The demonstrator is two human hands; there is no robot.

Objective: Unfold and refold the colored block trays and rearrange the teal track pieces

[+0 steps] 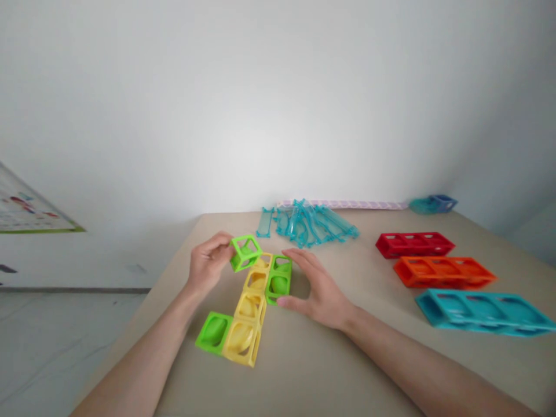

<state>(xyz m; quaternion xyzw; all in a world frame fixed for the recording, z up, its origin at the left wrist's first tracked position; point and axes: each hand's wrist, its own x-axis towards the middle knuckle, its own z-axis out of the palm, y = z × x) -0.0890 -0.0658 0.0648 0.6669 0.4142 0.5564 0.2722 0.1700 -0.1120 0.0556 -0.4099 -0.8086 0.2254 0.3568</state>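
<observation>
Between the fingers of my left hand (209, 260) is a green cube frame (245, 253), held tilted above the upper left side of a row of yellow cubes (249, 306). The yellow row lies on the table, running away from me. A green cube (214, 332) adjoins its near left end. On the right side of its far part sits a green two-cube piece (278, 280). My right hand (319, 289) is around that piece, fingers at its far end and thumb at its near end.
Transparent teal pieces (308, 223) lie in a pile near the wall. Red (414, 244), orange (445, 272) and teal (485, 313) three-cube blocks rest at the right. A blue cube (443, 202) sits at the back right of the table (304, 370).
</observation>
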